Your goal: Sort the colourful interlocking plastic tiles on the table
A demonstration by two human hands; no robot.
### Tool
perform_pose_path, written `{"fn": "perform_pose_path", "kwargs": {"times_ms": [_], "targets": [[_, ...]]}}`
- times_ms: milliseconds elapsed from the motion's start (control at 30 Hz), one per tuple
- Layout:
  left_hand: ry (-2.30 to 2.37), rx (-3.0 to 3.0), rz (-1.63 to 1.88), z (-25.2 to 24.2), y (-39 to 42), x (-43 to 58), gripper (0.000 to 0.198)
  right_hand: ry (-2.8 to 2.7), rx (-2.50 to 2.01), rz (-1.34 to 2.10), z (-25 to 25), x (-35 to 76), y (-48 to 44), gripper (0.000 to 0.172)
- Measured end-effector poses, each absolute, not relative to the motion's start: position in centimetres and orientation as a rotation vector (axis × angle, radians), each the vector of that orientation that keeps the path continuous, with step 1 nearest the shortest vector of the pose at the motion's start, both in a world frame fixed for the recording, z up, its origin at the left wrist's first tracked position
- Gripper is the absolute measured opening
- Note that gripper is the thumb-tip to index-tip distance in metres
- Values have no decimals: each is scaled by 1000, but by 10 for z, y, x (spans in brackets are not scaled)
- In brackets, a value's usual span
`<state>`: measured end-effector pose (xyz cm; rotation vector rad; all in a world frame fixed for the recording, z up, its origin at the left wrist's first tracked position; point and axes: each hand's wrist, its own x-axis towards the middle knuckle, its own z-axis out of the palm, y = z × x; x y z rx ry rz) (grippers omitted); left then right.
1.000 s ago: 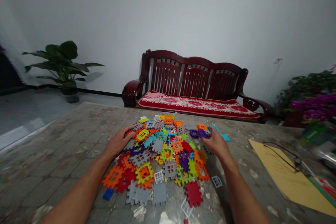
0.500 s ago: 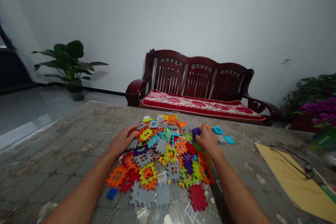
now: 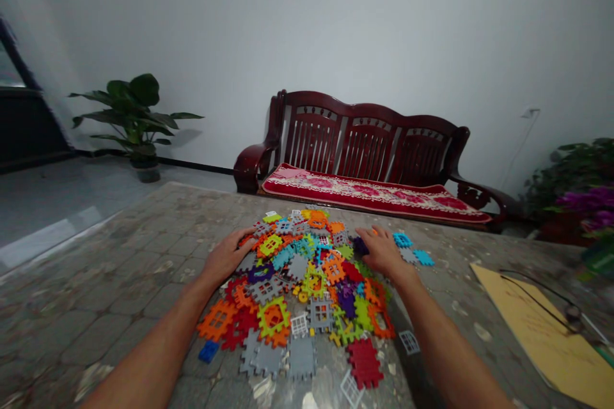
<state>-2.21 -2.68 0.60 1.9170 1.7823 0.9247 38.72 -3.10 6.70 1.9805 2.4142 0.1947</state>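
Observation:
A heap of colourful interlocking plastic building pieces (image 3: 297,267) lies on the table, many with notched edges and some shaped like window frames. My left hand (image 3: 229,258) rests at the heap's left side, fingers stretched over the edge pieces near a yellow-green frame piece (image 3: 270,245). On the right side, my right hand (image 3: 384,252) lies palm down with its fingers apart. Its fingertips reach a dark purple piece (image 3: 359,246) and an orange one mostly hidden beneath them. Neither hand grips a piece.
Light blue pieces (image 3: 423,257) and a grey one (image 3: 408,255) lie right of my right hand. A tan envelope (image 3: 527,326) with dark-rimmed glasses (image 3: 573,314) is farther right. Beyond the table (image 3: 139,281) stands a wooden bench (image 3: 364,134); a blue piece (image 3: 208,351) sits front left.
My right hand has spread its fingers and turned flatter, uncovering a white window piece beside the forearm. My left hand stays at the heap's edge. The view has shifted slightly.

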Motion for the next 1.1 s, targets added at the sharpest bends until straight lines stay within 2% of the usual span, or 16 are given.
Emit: {"fn": "perform_pose_path", "kwargs": {"times_ms": [100,300,667,867,1100], "targets": [[1791,1907,922,7,-28,-22,55,2420,1912,109,65,393,-16,79],[1778,1921,902,8,-28,-21,58,2395,1914,30,66,400,-4,74],[1800,1905,904,10,-29,-20,55,2385,1982,1,66,394,-7,75],[1795,1910,894,8,-28,-21,55,2567,1960,-1,65,373,-10,58],[1798,1899,893,12,-30,-19,54,2476,2013,62,62,362,-13,53]]}}
